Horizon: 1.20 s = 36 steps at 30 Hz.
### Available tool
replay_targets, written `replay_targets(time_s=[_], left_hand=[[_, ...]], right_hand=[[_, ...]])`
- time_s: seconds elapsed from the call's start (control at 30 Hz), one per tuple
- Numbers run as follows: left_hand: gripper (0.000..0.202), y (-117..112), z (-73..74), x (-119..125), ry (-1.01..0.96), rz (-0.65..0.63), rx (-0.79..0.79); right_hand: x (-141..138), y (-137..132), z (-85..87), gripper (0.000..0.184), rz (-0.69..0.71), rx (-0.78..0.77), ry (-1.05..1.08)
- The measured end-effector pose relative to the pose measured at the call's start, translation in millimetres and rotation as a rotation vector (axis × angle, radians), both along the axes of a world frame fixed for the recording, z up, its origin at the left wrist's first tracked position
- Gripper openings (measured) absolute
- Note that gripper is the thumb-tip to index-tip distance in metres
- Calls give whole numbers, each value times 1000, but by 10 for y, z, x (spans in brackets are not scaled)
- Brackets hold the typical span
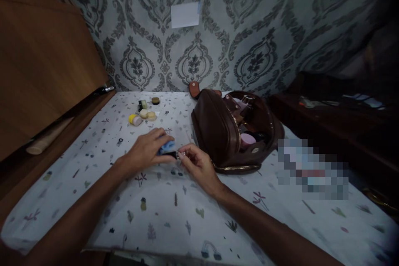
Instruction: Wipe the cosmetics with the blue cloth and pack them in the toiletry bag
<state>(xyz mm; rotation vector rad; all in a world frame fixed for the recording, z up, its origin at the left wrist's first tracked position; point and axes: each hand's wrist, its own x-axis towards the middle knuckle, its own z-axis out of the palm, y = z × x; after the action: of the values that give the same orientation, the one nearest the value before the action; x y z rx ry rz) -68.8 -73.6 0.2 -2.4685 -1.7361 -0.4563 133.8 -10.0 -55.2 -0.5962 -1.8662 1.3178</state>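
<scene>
Blue cloth (pixel 167 147) and a slim dark item (pixel 170 154), held between two hands beside an unzipped brown bag (pixel 215 129).
From my remote seat I see the left hand (pixel 149 147) grasping cloth and item together, the right hand (pixel 199 165) pinching the item's shiny end; what it is, I can't tell. Both are over the patterned sheet (pixel 168 216), just left of the bag. I'd worry about a slip: bunched cloth or a light pinch could let the item drop, and a stray right wrist could bump the bag.
</scene>
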Motion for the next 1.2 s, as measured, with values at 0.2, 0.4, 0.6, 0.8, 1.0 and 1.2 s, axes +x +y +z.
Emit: replay_targets(time_s=[0.2,0.4,0.6,0.8,1.0,1.2], left_hand=[[39,16,-57,119,30,9,-333],[36,60,13,-135,-231,24,-612],[44,77,-83,-19,-591,-41,-645],[50,26,-179,256,-600,-6,-581],[58,41,-169,220,-326,202,-390],[45,42,-109,164,-739,260,-171]], right_hand=[[24,-16,-11,17,-13,132,-17],[23,13,78,27,-63,-70,90],[-26,74,58,40,40,-264,181],[-40,46,72,36,172,-219,127],[-23,10,128,44,135,-360,224],[-22,-20,91,45,219,-485,118]])
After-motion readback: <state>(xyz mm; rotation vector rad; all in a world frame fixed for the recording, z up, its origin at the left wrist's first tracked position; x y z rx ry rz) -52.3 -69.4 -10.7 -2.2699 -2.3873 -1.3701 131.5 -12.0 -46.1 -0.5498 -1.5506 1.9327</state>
